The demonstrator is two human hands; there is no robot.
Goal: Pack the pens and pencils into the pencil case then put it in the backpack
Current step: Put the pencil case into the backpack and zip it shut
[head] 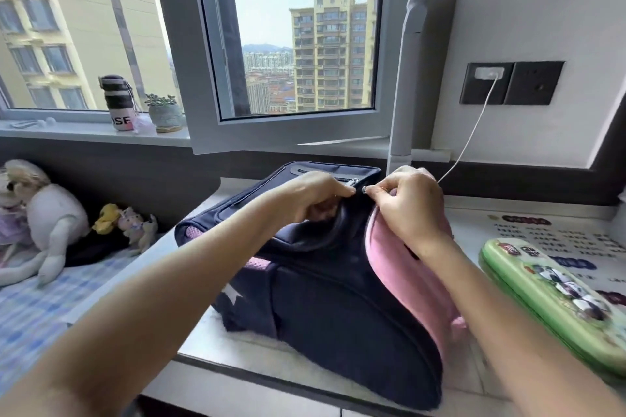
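Head view: two bare arms reached out from the bottom of the picture, over the front edge of the white desk (216, 345). A dark blue backpack (332, 301) with a pink side lay flat on the desk between the arms. The green pencil case (555, 298) lay on the desk just to the right of the backpack. It was outside the bag, and its lid looked closed.

Farther along, both hands met at the top of the backpack. The left hand (315, 196) had its fingers curled and gripped the blue cloth right beside the zip. The right hand (406, 210) pinched a small metal zip pull (365, 189) between thumb and finger. A second zip pull (353, 182) sat close by, near the left fingertips.

On the left, soft toys (47, 213) lay on a blue checked sheet. Behind the backpack stood a white lamp pole (403, 95). A white cable (474, 125) ran up to a dark wall socket (511, 83). On the window sill stood a striped bottle (118, 101) and a little plant pot (166, 113). Tall buildings showed through the open window.
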